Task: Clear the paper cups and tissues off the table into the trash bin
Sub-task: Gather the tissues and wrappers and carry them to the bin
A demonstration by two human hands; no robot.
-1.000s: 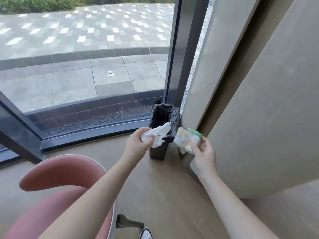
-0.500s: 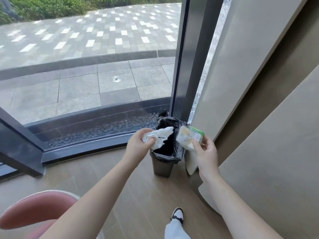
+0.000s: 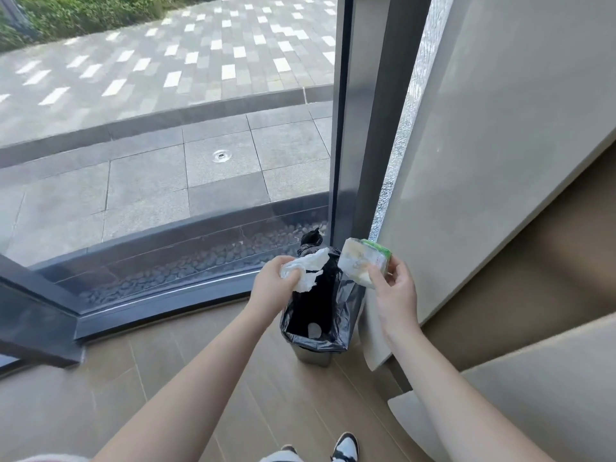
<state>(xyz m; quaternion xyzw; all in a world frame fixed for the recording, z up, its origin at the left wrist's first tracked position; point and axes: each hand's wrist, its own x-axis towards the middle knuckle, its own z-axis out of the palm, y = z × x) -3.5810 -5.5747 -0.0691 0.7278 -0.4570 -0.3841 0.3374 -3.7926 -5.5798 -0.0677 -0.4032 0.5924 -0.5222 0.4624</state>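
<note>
A small grey trash bin (image 3: 315, 355) lined with a black bag (image 3: 320, 305) stands on the floor against the window post. Something pale lies at the bottom of the bag. My left hand (image 3: 271, 288) is closed around crumpled white tissues (image 3: 306, 270), held over the bin's left rim. My right hand (image 3: 396, 295) grips a paper cup (image 3: 361, 261) with a green rim, tipped sideways above the bin's right rim, its mouth pointing right.
A tall glass window (image 3: 166, 145) with a dark frame runs along the left and back. A dark post (image 3: 363, 128) and a pale wall panel (image 3: 483, 161) rise right of the bin. My shoes (image 3: 345, 446) show at the bottom edge on the wood-look floor.
I have stepped closer to the bin, so it appears larger and lower. Both hands have come over its opening with the tissues and cup still held. The pink chair has left view.
</note>
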